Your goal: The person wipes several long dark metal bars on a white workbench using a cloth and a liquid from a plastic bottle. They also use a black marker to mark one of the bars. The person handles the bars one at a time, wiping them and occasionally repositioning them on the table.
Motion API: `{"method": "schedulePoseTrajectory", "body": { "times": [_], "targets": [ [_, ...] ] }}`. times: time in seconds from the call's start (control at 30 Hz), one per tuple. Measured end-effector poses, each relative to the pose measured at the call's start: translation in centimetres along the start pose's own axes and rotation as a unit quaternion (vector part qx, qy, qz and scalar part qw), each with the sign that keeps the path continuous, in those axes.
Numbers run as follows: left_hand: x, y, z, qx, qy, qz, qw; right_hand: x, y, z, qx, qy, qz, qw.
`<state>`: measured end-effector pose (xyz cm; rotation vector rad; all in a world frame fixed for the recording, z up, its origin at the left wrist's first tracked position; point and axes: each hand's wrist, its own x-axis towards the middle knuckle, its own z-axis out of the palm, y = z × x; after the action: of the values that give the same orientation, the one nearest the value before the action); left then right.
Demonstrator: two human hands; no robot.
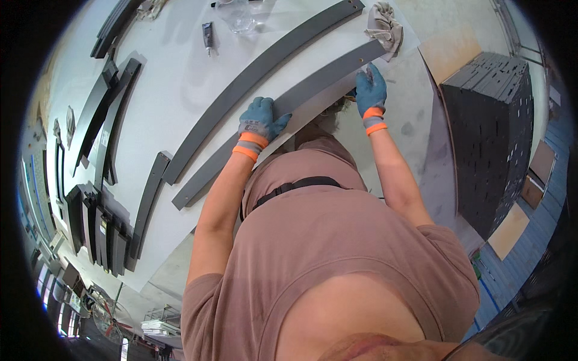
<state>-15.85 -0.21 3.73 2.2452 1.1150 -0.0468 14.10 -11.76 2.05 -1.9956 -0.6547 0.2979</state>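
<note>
A long grey bar (pixel 316 85) lies slantwise on a white table in front of me, with a hole near its upper right end. My left hand (pixel 262 118), in a blue-coated work glove with an orange and grey cuff, grips it near the middle, fingers lying across its top. Close to the bar's near edge, towards that end, is my right hand (pixel 372 88) in a matching glove. Its fingers are partly bent. A small dark item shows beside it, too hidden to name or to tell if it is held. A second, longer grey bar (pixel 253 74) runs alongside, farther from me.
A crumpled cloth (pixel 386 27) lies beyond the bar's end. Farther off are a dark tube (pixel 207 36) and clear plastic (pixel 239 18). Several grey pieces (pixel 108 239) crowd the table's left. A tall stack of dark boards (pixel 478 135) stands on my right.
</note>
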Motion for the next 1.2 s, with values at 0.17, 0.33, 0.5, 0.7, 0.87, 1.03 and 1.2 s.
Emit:
{"method": "schedulePoseTrajectory", "body": {
  "times": [0.17,0.33,0.5,0.7,0.87,1.03,1.2],
  "targets": [
    [-1.6,0.6,-2.8,-0.07,-0.002,0.015,0.997,-2.7,-3.2,1.3,0.21,-0.05,0.217,0.952],
    [-3.3,2.3,-8.3,-0.047,-0.07,0.016,0.996,-5.9,-4.8,2.2,0.378,-0.157,0.233,0.882],
    [-3.7,3.9,-10.7,-0.05,-0.023,0.07,0.996,-6.2,-7.6,2.4,0.483,-0.229,0.255,0.806],
    [-5.5,4.1,-14.0,-0.077,0.041,0.095,0.992,-7.5,-12.6,2.9,0.499,-0.228,0.207,0.81],
    [-7.5,2.6,-25.4,-0.212,0.068,0.099,0.97,-7.9,-15.9,4.4,0.513,-0.368,0.113,0.767],
    [-12.8,0.1,-35.6,-0.21,0.314,0.237,0.895,-13.8,-23.6,8.2,0.369,-0.466,-0.122,0.795],
    [-16.2,-7.4,-46.3,-0.612,0.19,0.35,0.683,-18.6,-28.6,10.6,0.176,-0.508,-0.354,0.765]
  ]
}}
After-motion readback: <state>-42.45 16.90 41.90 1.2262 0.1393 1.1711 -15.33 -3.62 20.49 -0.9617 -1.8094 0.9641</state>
